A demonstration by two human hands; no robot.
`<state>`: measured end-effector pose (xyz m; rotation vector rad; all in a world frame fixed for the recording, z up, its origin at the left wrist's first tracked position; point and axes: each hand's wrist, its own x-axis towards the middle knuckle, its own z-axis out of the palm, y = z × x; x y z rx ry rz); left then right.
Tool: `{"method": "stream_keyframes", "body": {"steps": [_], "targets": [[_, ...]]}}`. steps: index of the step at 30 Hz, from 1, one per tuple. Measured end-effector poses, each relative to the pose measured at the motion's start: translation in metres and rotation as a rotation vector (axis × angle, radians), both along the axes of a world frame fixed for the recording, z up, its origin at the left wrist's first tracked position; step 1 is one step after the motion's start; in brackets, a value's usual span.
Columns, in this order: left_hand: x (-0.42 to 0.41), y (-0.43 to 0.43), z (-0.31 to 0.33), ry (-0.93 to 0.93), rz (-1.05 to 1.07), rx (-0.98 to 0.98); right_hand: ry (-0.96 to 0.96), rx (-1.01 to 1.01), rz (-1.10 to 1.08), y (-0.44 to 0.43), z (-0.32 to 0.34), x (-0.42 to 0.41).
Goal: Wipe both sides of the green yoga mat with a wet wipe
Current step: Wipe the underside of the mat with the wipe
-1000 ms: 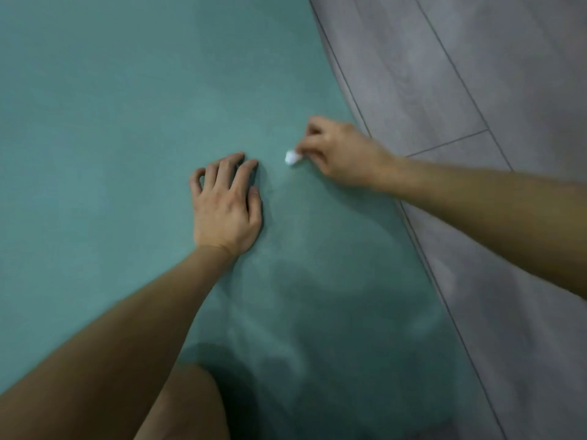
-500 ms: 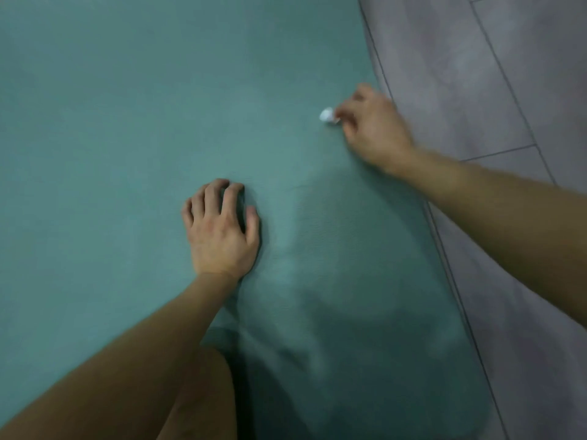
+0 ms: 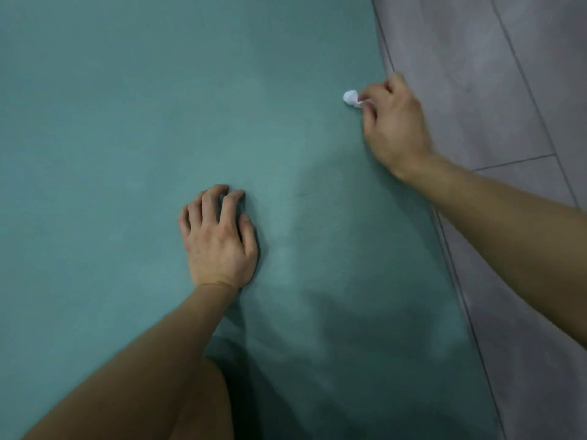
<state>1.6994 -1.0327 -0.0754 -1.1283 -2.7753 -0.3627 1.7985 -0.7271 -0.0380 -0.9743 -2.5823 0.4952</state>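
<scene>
The mat (image 3: 111,138) lies flat on the floor (image 3: 476,90) and fills the left and middle of the view. Its right edge runs from the top down to the bottom right, with bare grey floor beyond it. The right hand (image 3: 394,125) sits at that edge, partly over the floor, pinching a small balled white wipe (image 3: 350,97) that rests on the mat just inside it. The left hand (image 3: 219,242) rests mid-mat, well apart from the wipe, with fingers bent and tips down, holding nothing. Open mat stretches left and ahead. A knee (image 3: 203,404) shows at the bottom.
</scene>
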Motion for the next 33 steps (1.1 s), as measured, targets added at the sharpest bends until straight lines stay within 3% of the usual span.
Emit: {"method": "stream_keyframes", "body": {"steps": [2,5,7,8,11,13,14,19,24,33], "targets": [[0.0,0.0,0.0,-0.007,0.006,-0.014,-0.027,-0.048,0.041,-0.042,-0.001,-0.007],[-0.001,-0.003,-0.002,-0.005,-0.003,-0.018,0.061,-0.102,0.637,-0.135,-0.008,0.004],[0.0,-0.004,-0.002,0.001,-0.009,-0.018,0.031,-0.037,0.851,-0.127,-0.009,0.008],[0.0,-0.004,-0.002,0.005,-0.005,-0.019,0.031,-0.022,0.79,-0.102,-0.007,0.0],[0.001,-0.001,-0.001,0.012,0.001,-0.024,-0.019,0.022,0.263,-0.004,0.0,-0.015],[0.002,0.0,0.001,0.006,0.0,-0.019,-0.056,-0.007,0.037,0.015,0.003,-0.02],[0.001,0.0,0.001,0.002,-0.003,-0.015,-0.061,0.001,0.032,0.0,0.003,-0.025],[0.001,-0.002,0.0,0.001,0.009,-0.015,0.013,-0.006,0.425,-0.1,-0.001,-0.014],[0.001,-0.001,-0.001,-0.01,0.009,0.013,-0.015,0.021,0.326,-0.055,-0.004,-0.025],[0.001,-0.001,-0.001,-0.023,0.014,0.006,-0.106,-0.031,0.565,-0.066,0.001,-0.012]]}}
